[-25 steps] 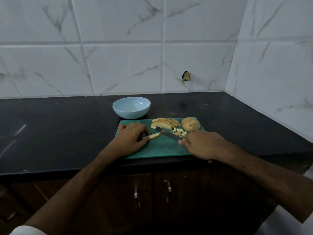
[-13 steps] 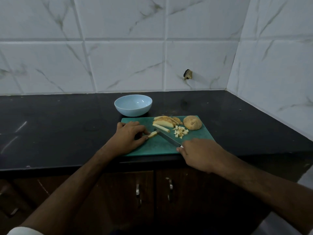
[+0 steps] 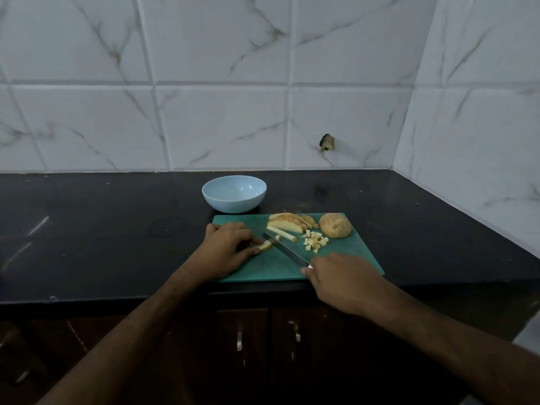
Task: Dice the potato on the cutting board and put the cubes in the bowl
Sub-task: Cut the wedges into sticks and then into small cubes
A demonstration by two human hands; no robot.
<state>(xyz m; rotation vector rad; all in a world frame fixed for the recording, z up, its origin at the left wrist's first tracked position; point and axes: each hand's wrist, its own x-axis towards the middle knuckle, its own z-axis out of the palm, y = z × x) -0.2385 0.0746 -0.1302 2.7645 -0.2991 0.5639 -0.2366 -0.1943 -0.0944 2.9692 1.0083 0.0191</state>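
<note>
Potato: in several parts, all on the board [image 3: 344, 258] at frame centre. An uncut piece with skin [image 3: 335, 225] sits at the board's upper right corner. Slices [image 3: 289, 223] lie stacked just left of it, with one loose stick [image 3: 282, 232] in front of them. A small heap of cubes [image 3: 315, 242] lies below the uncut piece, apart from the slices.

Left hand [image 3: 225, 248]: fingers curled down, pinching a strip [image 3: 265, 245] against the board at centre left. Right hand [image 3: 344, 280]: wrapped around the handle of the knife [image 3: 285, 249] at the board's lower right edge; the handle itself is hidden under the hand. The blade runs diagonally up and left, its tip end touching the strip just beside the left fingertips.

Bowl [image 3: 234, 202]: pale blue, upright on the counter [image 3: 102, 229], just above the board's upper left corner and apart from it. Nothing is visible inside; no cubes in it.

Counter: black, backed by white marbled tiles [image 3: 222, 124]. Cabinet doors [image 3: 254, 340] with metal handles below.
</note>
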